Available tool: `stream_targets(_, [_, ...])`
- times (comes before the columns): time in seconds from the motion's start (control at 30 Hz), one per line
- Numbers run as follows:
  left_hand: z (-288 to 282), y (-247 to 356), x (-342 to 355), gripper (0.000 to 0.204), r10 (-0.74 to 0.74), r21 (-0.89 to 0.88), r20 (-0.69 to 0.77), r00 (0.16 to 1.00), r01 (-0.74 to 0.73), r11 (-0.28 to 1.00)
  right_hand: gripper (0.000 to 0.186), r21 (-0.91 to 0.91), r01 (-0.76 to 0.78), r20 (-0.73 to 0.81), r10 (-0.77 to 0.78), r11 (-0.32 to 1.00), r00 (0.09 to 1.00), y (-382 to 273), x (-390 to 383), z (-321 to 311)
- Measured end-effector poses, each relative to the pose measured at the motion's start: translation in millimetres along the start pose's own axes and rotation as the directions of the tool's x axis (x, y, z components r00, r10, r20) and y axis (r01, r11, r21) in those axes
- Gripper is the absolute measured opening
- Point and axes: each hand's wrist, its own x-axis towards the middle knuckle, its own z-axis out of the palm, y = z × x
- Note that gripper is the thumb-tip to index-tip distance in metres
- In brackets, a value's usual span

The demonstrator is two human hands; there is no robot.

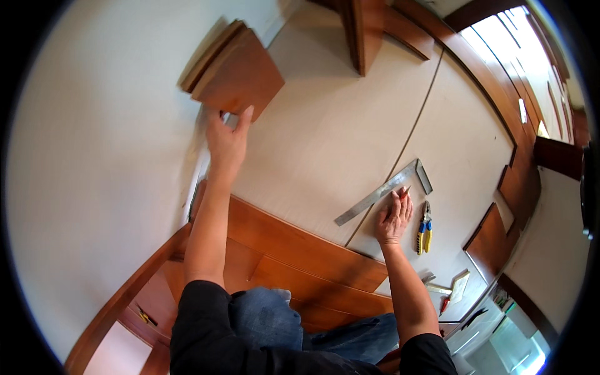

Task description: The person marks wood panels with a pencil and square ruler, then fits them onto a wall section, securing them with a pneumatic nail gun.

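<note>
Wooden boards [240, 74], edge-pinched by left hand [227, 142], could slip if grip loosens; right hand [392, 224] holds red pointed tool [405, 193].

Shows smooth-looking brown wood on the boards [240, 75], and wood with soft gloss on the planks [300, 247] along the near edge of the matt floor [325, 119]. Has dull metal on the square [381, 195], plastic-looking grips on the pliers [425, 219].
</note>
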Motion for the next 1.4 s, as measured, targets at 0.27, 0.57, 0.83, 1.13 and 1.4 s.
stream_targets(0.27, [0.8, 11.0, -50.3, 0.030, 0.066, 0.132, 0.174, 0.983, -0.090, 0.987, 0.056, 0.030, -0.017, 0.047, 0.015, 0.999, 0.999, -1.6, 3.6, -8.9])
stream_targets(0.57, [230.7, 41.4, 154.3, 0.029, -0.378, -0.703, 0.578, 0.723, 0.676, 0.219, 0.057, 0.039, -0.050, 0.047, 0.048, 0.998, 0.998, 2.2, 2.6, -5.8])
stream_targets(0.83, [282.7, 35.4, 242.4, 0.031, -0.211, -0.786, 0.324, 0.922, 0.386, 0.482, 0.055, 0.066, -0.048, 0.033, 0.046, 0.997, 0.998, 3.1, 3.8, -8.2])
stream_targets(1.13, [291.7, 40.4, 252.5, 0.032, -0.071, -0.620, 0.150, 0.986, 0.150, 0.770, 0.053, 0.084, -0.062, 0.033, 0.059, 0.995, 0.998, 2.3, 4.1, -12.7])
stream_targets(1.4, [240.8, 66.9, 276.7, 0.033, 0.196, -0.106, -0.026, 0.980, -0.198, 0.974, 0.059, 0.093, -0.064, 0.036, 0.061, 0.994, 0.997, 2.0, 4.7, -8.2])
